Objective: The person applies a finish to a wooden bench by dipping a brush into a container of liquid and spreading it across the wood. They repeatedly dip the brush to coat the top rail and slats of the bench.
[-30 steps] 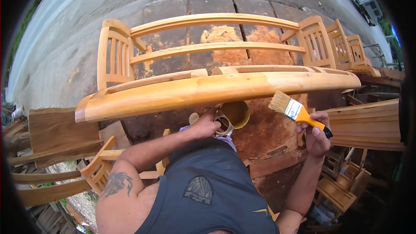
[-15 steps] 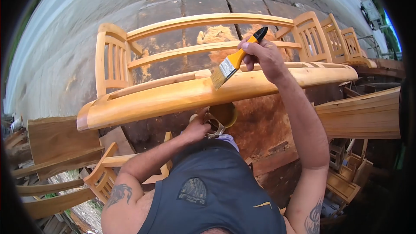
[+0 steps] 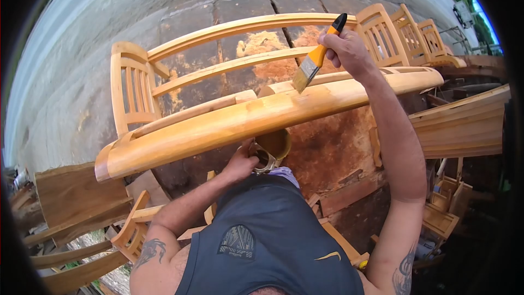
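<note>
My right hand (image 3: 352, 52) is closed around the yellow and black handle of a paintbrush (image 3: 313, 64). The brush slants downward, its bristle tips at the upper face of the wide rounded rail of a wooden bench frame (image 3: 218, 124). Part of that rail looks glossy. Below the rail, near my waist, my left hand (image 3: 241, 163) grips a mug-like container (image 3: 266, 161) by its side. A round opening with brownish liquid (image 3: 274, 143) shows just beyond the fingers, partly under the rail.
Slatted end pieces (image 3: 134, 87) stand at the frame's left, with more slatted wooden pieces (image 3: 406, 35) at the far right. Boards (image 3: 79, 194) lie at lower left, and a broad plank (image 3: 464, 123) is on the right. The stained floor (image 3: 333, 158) lies beneath.
The brush and my right hand have moved right along the rail. My left hand stays low with the container. The whole view has shifted and turned slightly.
</note>
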Motion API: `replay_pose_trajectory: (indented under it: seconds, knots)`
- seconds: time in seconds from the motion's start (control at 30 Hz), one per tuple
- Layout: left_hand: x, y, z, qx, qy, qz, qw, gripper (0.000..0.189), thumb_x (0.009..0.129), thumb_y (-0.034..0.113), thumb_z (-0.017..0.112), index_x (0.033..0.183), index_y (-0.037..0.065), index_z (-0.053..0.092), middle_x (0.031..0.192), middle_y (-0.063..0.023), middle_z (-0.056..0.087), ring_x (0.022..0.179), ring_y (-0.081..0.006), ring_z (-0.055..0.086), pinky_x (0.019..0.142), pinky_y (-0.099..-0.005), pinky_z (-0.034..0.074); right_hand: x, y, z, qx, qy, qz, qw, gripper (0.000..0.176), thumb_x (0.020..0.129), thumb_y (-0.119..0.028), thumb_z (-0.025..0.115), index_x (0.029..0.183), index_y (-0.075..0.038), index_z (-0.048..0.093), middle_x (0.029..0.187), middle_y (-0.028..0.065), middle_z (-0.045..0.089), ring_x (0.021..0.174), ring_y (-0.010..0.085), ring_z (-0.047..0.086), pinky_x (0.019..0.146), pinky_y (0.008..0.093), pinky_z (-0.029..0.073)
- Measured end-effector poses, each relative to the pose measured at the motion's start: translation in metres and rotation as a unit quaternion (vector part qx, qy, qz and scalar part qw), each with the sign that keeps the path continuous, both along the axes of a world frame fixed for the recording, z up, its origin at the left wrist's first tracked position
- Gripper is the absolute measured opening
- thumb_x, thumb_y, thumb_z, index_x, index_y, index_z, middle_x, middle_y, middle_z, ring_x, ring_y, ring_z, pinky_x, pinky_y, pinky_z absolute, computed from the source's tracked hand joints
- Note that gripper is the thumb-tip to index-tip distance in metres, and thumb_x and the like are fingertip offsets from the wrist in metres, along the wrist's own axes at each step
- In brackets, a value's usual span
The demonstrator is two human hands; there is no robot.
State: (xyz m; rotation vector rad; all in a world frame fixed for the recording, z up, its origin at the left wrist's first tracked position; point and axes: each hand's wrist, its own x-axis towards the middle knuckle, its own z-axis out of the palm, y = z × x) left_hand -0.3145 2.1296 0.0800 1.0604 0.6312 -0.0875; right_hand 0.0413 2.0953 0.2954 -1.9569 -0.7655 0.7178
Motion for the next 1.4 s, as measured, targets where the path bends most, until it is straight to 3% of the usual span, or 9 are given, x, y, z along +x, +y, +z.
replay_pose_trajectory:
  seconds: [0.1,0.27,0.43,0.7,0.77,0.9,1.03,1.2,1.4]
  knots:
    - [0.000,0.001,-0.003,0.041,0.020,-0.012,0.999,0.080,0.084,-0.002,0.052,0.160,-0.002,0.028,0.154,-0.0273,0.046,0.137,-0.0334,0.051,0.107,-0.0363,0.050,-0.034,0.019,-0.008,-0.055,0.034,0.048,0.997,0.025,0.094,-0.026,0.067,0.088,-0.002,0.069,0.073,0.0056,0.066,0.059,0.0111,0.061,0.053,0.0256,0.051]
    - [0.001,0.002,0.003,0.063,0.021,-0.016,0.998,0.081,0.084,-0.004,0.050,0.161,-0.004,0.023,0.151,-0.0258,0.049,0.133,-0.0313,0.055,0.105,-0.0355,0.051,0.038,-0.020,-0.039,-0.129,-0.320,0.181,0.921,0.014,0.096,-0.015,0.059,0.089,-0.009,0.070,0.070,0.0051,0.063,0.062,0.0122,0.063,0.053,0.0261,0.051]
    - [-0.005,0.002,-0.016,0.076,0.011,-0.038,0.996,0.082,0.085,-0.006,0.049,0.162,-0.006,0.019,0.150,-0.0263,0.049,0.131,-0.0304,0.057,0.103,-0.0359,0.053,-0.018,0.014,0.001,-0.027,0.018,-0.009,0.999,0.029,0.094,-0.029,0.069,0.083,-0.002,0.069,0.065,0.0007,0.059,0.052,0.0070,0.053,0.047,0.0238,0.043]
    - [-0.006,0.002,0.019,0.049,0.043,0.008,0.998,0.077,0.084,0.002,0.054,0.157,-0.003,0.032,0.142,-0.0271,0.057,0.127,-0.0327,0.060,0.106,-0.0360,0.048,0.036,0.001,-0.033,-0.112,-0.226,0.128,0.959,0.027,0.095,-0.024,0.065,0.089,0.002,0.068,0.080,0.0100,0.068,0.068,0.0112,0.066,0.059,0.0281,0.054]
    - [-0.006,0.005,0.016,0.052,0.048,-0.010,0.997,0.080,0.085,-0.002,0.052,0.160,-0.005,0.025,0.144,-0.0253,0.055,0.129,-0.0294,0.058,0.107,-0.0344,0.048,-0.029,0.027,0.016,-0.084,-0.012,0.054,0.995,0.028,0.095,-0.024,0.065,0.090,0.003,0.068,0.078,0.0095,0.069,0.066,0.0119,0.066,0.060,0.0286,0.055]
    - [-0.003,0.006,0.002,0.053,0.034,-0.022,0.998,0.082,0.085,-0.004,0.051,0.161,-0.005,0.023,0.144,-0.0238,0.054,0.127,-0.0273,0.058,0.106,-0.0336,0.048,-0.103,0.062,0.004,-0.009,0.103,0.132,0.986,0.034,0.093,-0.029,0.066,0.092,0.005,0.070,0.077,0.0095,0.070,0.059,0.0143,0.066,0.058,0.0282,0.056]
    - [-0.006,0.006,-0.011,0.076,0.023,-0.024,0.997,0.083,0.083,-0.005,0.052,0.161,-0.005,0.023,0.141,-0.0224,0.056,0.122,-0.0270,0.060,0.101,-0.0336,0.050,-0.064,0.036,-0.008,-0.120,0.064,0.077,0.988,0.030,0.093,-0.029,0.068,0.090,0.001,0.069,0.074,0.0048,0.065,0.057,0.0099,0.061,0.054,0.0272,0.051]
    - [-0.001,0.003,-0.009,0.096,0.024,-0.018,0.995,0.083,0.082,-0.008,0.050,0.161,-0.003,0.024,0.137,-0.0210,0.058,0.119,-0.0268,0.062,0.096,-0.0348,0.055,0.038,-0.029,-0.002,-0.222,-0.335,0.171,0.900,0.003,0.093,-0.013,0.067,0.096,-0.013,0.068,0.078,0.0080,0.064,0.064,0.0165,0.067,0.056,0.0280,0.056]
    - [0.008,-0.006,-0.034,0.048,0.014,-0.015,0.999,0.084,0.083,-0.008,0.049,0.162,0.000,0.025,0.136,-0.0204,0.060,0.113,-0.0281,0.066,0.092,-0.0360,0.058,-0.003,-0.005,0.006,-0.046,0.049,0.037,0.997,0.029,0.095,-0.028,0.068,0.092,0.000,0.070,0.073,0.0055,0.067,0.055,0.0095,0.061,0.053,0.0241,0.051]
